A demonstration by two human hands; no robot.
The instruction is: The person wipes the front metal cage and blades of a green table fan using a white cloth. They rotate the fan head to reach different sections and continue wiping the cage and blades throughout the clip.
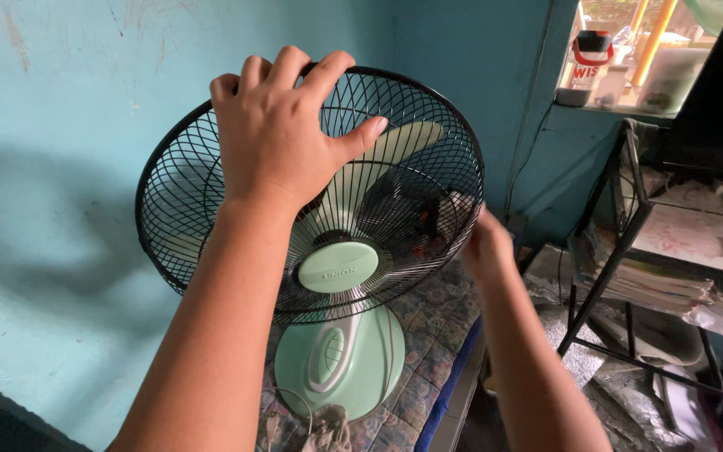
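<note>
A pale green desk fan (340, 335) with a black wire grille (428, 180) stands on a patterned cloth (433, 335) beside a turquoise wall (60, 209). Its round base and centre cap are mint green, and its blades are pale. The left hand (282, 130) lies spread over the grille's upper rim, fingers curled over the top edge, thumb pressed on the wires. The right hand (485, 244) grips the grille's right edge, fingers hidden behind it.
</note>
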